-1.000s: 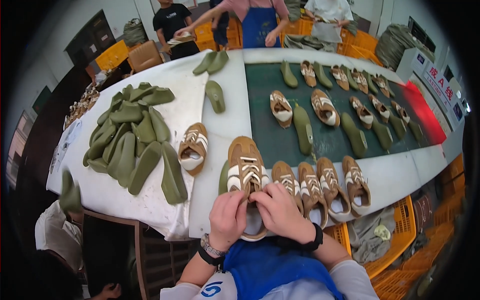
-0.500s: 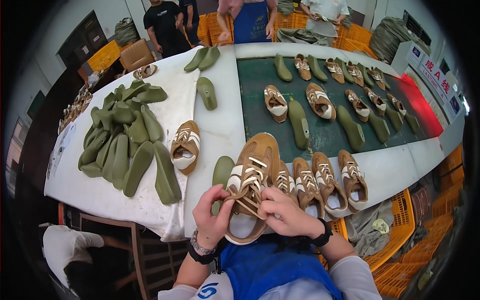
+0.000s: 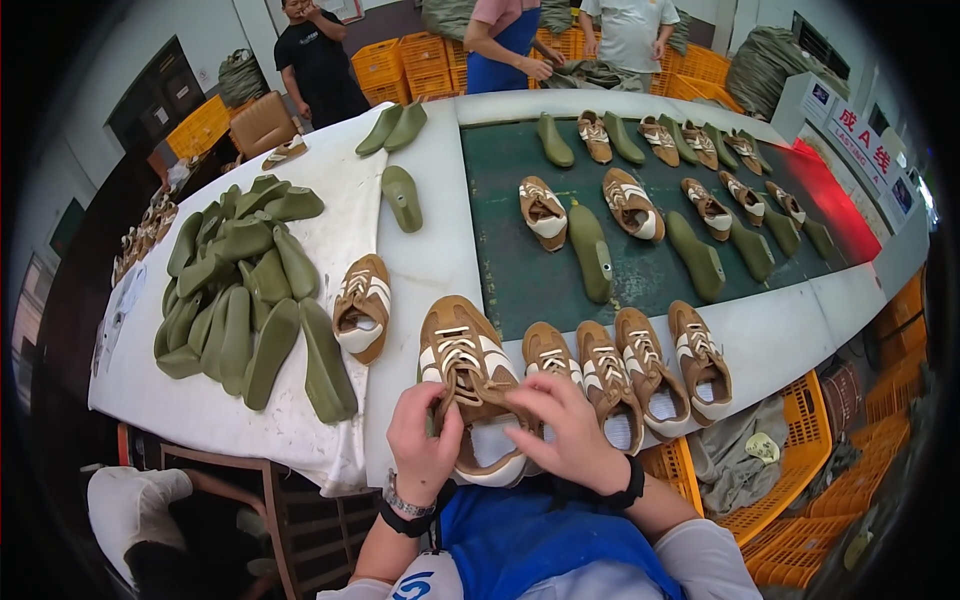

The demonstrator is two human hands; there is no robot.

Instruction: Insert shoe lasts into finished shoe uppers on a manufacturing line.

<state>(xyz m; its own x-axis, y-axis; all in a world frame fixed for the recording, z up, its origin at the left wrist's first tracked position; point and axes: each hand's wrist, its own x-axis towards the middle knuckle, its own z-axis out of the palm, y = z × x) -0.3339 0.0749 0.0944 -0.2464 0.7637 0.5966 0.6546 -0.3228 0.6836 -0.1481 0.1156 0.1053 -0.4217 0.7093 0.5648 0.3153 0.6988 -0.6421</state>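
A brown and white sneaker [image 3: 462, 355] sits toe-away on the table's near edge, directly in front of me. My left hand [image 3: 422, 440] pinches its left collar beside the tongue, thumb inside the opening. At the right side of the opening, my right hand [image 3: 565, 425] has its thumb and fingers apart, fingertips at the collar edge. White laces run across the top, and a pale insole shows inside. Close to my right hand, several similar sneakers [image 3: 652, 375] stand in a row. Another sneaker [image 3: 362, 308] lies to the left.
Green shoe lasts [image 3: 245, 260] are heaped on the white cloth [image 3: 350, 215] at left. A dark green belt [image 3: 520, 290] carries more sneakers and lasts. Orange crates [image 3: 800, 440] stand low at right. Several people are around; one [image 3: 150, 510] bends at lower left.
The sneaker has been lowered toward the table, its toe dropping nearer me. My right hand has loosened its pinch and spread its fingers. Across the table, people have shifted.
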